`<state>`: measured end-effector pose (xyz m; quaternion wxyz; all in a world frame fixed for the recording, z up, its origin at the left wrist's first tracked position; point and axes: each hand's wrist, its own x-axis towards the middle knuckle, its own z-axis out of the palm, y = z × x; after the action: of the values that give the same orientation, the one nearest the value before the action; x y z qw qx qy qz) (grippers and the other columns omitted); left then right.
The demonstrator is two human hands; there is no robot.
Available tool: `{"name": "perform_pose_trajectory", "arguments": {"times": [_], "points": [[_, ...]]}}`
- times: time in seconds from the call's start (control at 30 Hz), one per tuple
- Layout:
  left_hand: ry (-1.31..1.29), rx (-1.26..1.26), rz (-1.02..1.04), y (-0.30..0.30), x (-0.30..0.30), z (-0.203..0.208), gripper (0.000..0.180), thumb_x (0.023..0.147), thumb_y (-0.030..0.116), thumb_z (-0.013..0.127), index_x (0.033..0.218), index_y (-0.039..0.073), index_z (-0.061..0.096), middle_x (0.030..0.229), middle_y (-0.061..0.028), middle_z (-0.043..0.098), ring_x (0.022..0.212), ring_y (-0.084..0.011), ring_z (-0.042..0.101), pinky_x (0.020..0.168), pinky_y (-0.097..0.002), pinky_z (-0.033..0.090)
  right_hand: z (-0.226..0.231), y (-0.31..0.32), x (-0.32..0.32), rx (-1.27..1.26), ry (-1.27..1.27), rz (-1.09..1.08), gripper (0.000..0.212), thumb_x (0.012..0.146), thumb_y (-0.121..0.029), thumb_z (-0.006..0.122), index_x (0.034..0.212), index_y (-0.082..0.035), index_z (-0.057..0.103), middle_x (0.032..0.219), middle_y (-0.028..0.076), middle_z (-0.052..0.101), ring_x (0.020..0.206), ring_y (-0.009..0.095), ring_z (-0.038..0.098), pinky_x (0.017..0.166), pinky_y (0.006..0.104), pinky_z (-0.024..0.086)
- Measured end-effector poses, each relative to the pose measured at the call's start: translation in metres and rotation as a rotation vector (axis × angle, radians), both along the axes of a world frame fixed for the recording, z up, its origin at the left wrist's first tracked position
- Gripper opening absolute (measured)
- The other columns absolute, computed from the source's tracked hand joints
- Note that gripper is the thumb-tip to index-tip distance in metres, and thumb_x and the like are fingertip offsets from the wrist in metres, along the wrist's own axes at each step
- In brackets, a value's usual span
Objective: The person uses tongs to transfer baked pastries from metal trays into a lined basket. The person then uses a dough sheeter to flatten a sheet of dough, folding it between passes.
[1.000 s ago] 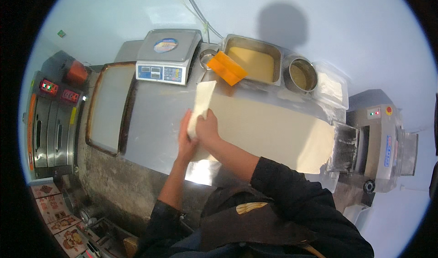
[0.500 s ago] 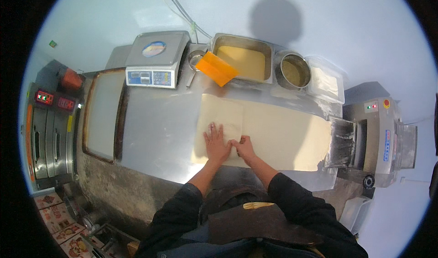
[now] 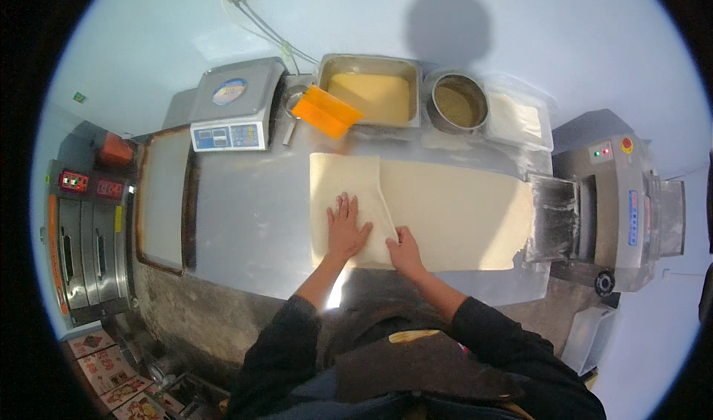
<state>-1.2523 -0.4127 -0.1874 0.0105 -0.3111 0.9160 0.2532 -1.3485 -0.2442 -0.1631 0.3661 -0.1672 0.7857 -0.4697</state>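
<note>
A wide sheet of pale dough (image 3: 453, 212) lies on the metal table, its left part folded over to the right as a flap. My left hand (image 3: 347, 227) rests flat on the folded layer with its fingers spread. Beside it, my right hand (image 3: 405, 252) pinches the near corner of the flap's free edge between thumb and fingers. That edge runs away from my right hand toward the far side of the sheet and looks slightly raised.
Behind the dough stand a digital scale (image 3: 229, 136), a steel pan of yellow contents (image 3: 369, 97), a round metal pot (image 3: 457, 102) and a clear tub of white powder (image 3: 516, 115). An orange scraper (image 3: 327, 112) leans there. A dough-sheeting machine (image 3: 616, 204) is right; a tray (image 3: 163, 197) and oven (image 3: 88, 234) are left.
The flap's free edge now slants, its near corner drawn a little to the right by my right hand. My left hand has slid slightly left and away. The whole view has shifted a bit.
</note>
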Motion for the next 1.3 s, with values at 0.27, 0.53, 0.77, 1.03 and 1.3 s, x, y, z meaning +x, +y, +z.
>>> {"name": "perform_pose_trajectory", "arguments": {"times": [0.27,0.53,0.77,1.03,1.3], "points": [[-0.127,-0.182,-0.165,0.003,0.003,0.013,0.103,0.086,0.054,0.07,0.164,0.005,0.025,0.17,-0.0232,0.019,0.16,-0.0372,0.013,0.127,-0.0605,0.007,-0.068,0.052,-0.012,-0.051,-0.211,0.064,0.036,0.094,-0.012,0.067,0.124,0.003,0.054,0.111,0.019,0.07,0.103,0.03,0.069,0.093,0.0403,0.053],[0.03,-0.102,0.454,-0.021,-0.007,0.002,0.108,0.08,0.051,0.078,0.164,0.01,0.025,0.167,-0.0295,0.02,0.154,-0.0431,0.023,0.124,-0.0567,0.021,-0.045,0.037,-0.008,-0.058,-0.187,0.116,0.032,0.091,-0.013,0.068,0.118,0.001,0.056,0.107,0.02,0.069,0.105,0.032,0.067,0.093,0.0418,0.052],[-0.104,-0.24,0.263,0.0,-0.004,-0.001,0.108,0.081,0.046,0.078,0.166,0.013,0.022,0.168,-0.029,0.018,0.153,-0.0445,0.024,0.123,-0.0558,0.022,-0.026,0.099,-0.049,0.105,0.195,0.026,0.039,0.089,-0.011,0.071,0.126,-0.005,0.06,0.125,0.018,0.062,0.11,0.031,0.063,0.098,0.0411,0.051],[-0.187,-0.35,0.33,0.01,-0.019,0.002,0.103,0.087,0.048,0.073,0.167,0.013,0.017,0.17,-0.0293,0.009,0.159,-0.0421,0.011,0.125,-0.0592,0.015,-0.044,0.286,-0.205,0.639,0.425,-0.862,0.068,0.082,-0.034,0.08,0.134,0.002,0.055,0.136,0.025,0.056,0.13,0.042,0.051,0.112,0.0505,0.04],[-0.039,-0.337,0.339,0.046,-0.031,-0.02,0.097,0.087,0.043,0.074,0.164,0.005,0.027,0.169,-0.0307,0.012,0.158,-0.0449,0.011,0.125,-0.062,0.011,-0.041,0.289,-0.246,0.586,0.378,-0.645,0.061,0.085,-0.031,0.078,0.133,0.002,0.062,0.123,0.027,0.063,0.12,0.041,0.059,0.103,0.0481,0.048]]}}
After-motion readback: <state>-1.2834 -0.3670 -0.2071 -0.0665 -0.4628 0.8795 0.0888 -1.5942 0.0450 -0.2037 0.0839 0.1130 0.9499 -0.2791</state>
